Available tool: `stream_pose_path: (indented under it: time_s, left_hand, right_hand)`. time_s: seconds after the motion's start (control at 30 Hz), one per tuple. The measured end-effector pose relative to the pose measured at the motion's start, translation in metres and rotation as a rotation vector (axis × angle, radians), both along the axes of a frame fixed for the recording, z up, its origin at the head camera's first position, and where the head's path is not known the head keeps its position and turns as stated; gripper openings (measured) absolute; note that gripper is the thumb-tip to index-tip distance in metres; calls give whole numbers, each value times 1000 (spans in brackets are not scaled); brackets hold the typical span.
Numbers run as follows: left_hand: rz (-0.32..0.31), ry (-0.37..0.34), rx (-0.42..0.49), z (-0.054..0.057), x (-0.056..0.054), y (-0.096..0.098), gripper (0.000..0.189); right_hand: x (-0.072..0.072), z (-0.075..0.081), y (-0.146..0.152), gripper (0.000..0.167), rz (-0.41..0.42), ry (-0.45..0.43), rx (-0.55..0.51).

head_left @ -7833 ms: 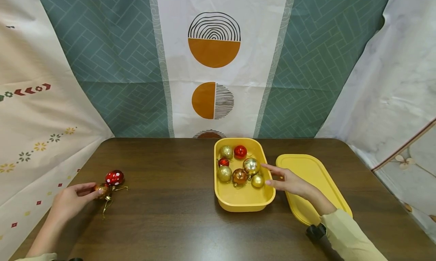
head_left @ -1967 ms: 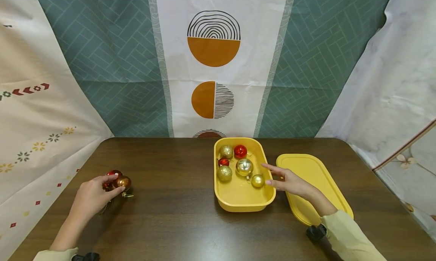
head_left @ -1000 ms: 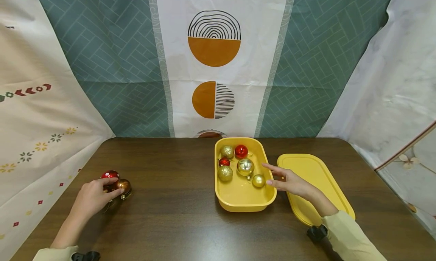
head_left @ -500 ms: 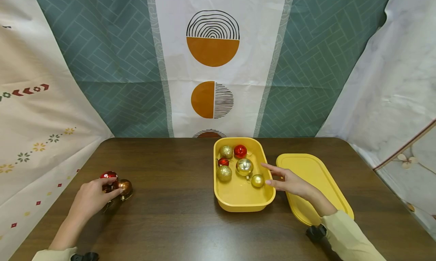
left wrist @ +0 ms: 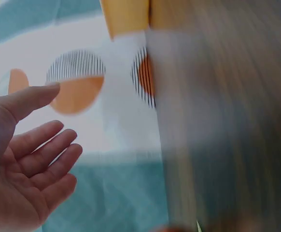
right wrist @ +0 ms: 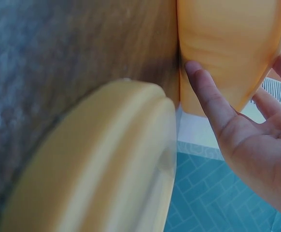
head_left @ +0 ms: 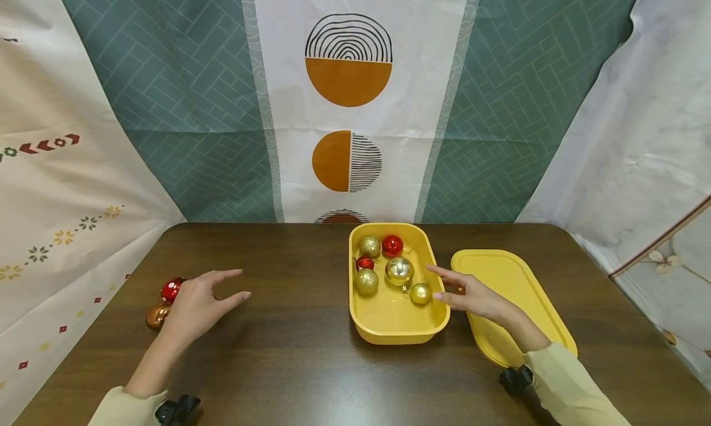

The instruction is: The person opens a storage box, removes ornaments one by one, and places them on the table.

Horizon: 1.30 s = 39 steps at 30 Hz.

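Note:
Fingers spread and holding nothing, my left hand (head_left: 194, 305) hovers over the left of the table. Partly behind it lie a red ornament with white dots (head_left: 171, 289) and a brown-orange shiny ornament (head_left: 158, 316); whatever lies further behind the hand is hidden. The left wrist view is blurred and shows the palm with no object in it. My right hand (head_left: 472, 298) grips the right wall of a yellow box (head_left: 397, 338), some fingertips at the rim and a finger (right wrist: 210, 99) against the outer wall.
Inside the box are several ornaments: glittery gold balls (head_left: 366, 282), a shiny gold ball (head_left: 399, 271), a smaller gold ball (head_left: 420, 294) and red balls (head_left: 392, 246). A yellow lid (head_left: 500, 268) lies under my right forearm. Patterned curtains (head_left: 222, 105) hang behind the table.
A copper ornament has gone from the box to the left of the table. My left hand has let go of it and moved right with fingers spread. My right hand has stayed put.

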<state>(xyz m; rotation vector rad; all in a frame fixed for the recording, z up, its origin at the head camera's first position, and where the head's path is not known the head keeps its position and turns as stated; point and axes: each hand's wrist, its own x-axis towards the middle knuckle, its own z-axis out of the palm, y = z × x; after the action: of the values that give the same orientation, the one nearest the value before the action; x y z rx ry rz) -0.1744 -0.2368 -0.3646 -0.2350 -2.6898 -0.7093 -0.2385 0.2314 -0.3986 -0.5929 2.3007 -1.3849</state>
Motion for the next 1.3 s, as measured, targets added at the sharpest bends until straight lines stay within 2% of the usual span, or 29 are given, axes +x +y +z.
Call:
stream_pose_path:
  time_s: [0.17,0.43,0.67,0.8,0.97,1.1,1.3]
  left_hand:
    - [-92,-23,101,0,-16,37,43]
    - [-239,12,206,-7,-39,99,44]
    - [-310,-18,253,-13,-54,148,42]
    - [-331,-64,213,-14,-59,168,42]
    - [-349,-92,101,-14,-66,182,43]
    - [-355,-83,-20,-15,-70,190,42]
    - [-323,-55,-249,-19,-72,200,40]
  right_hand:
    - [-1,-1,0,63,4,-4,-12]
    - [-1,-1,1,63,-1,-7,-4]
    - [-2,-3,1,63,2,-16,-19]
    - [-2,-4,1,63,4,-14,-22]
    - [-2,-3,1,63,3,-15,-23]
    - [-1,-2,1,63,-1,-11,-17]
    - [-1,-2,1,63,0,-6,-17]
